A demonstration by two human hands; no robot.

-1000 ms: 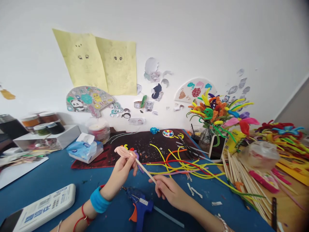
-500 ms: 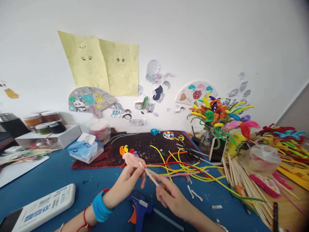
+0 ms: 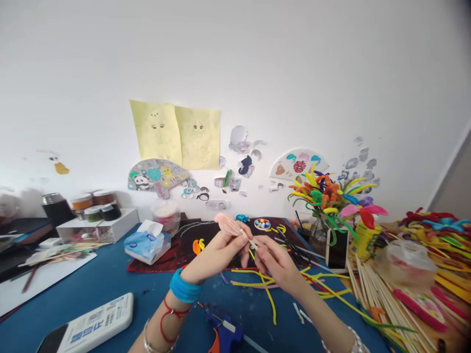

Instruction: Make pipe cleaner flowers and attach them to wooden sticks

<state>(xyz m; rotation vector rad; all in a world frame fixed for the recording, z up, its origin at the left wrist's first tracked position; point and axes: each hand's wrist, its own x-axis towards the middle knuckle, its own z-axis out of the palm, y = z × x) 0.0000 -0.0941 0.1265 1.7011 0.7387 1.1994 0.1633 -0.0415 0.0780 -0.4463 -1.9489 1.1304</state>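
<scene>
My left hand point(image 3: 221, 252) is closed around the lower end of a pale pink fuzzy pipe-cleaner piece point(image 3: 226, 224), which fans out beyond the fingers. A thin wooden stick point(image 3: 252, 242) runs from that grip toward my right hand point(image 3: 277, 263), whose fingers pinch its near end. Both hands hang just over the table, close together. Small orange and yellow curled pipe-cleaner pieces point(image 3: 197, 246) lie behind my left wrist. Below the hands rests a blue glue gun point(image 3: 227, 327) with an orange trigger.
Loose yellow pipe cleaners point(image 3: 270, 299) spread under my right forearm. Wooden sticks point(image 3: 382, 294), a plastic tub point(image 3: 406, 264) and a phone point(image 3: 336, 249) are on the right, with a vase of pipe-cleaner flowers point(image 3: 324, 196) behind. A tissue pack point(image 3: 147, 242) and white box point(image 3: 127, 225) stand left.
The view has tilted up and shifted left. My right hand has come closer to my left along the stick, and less of the stick shows between them. The pink piece stays in my left hand.
</scene>
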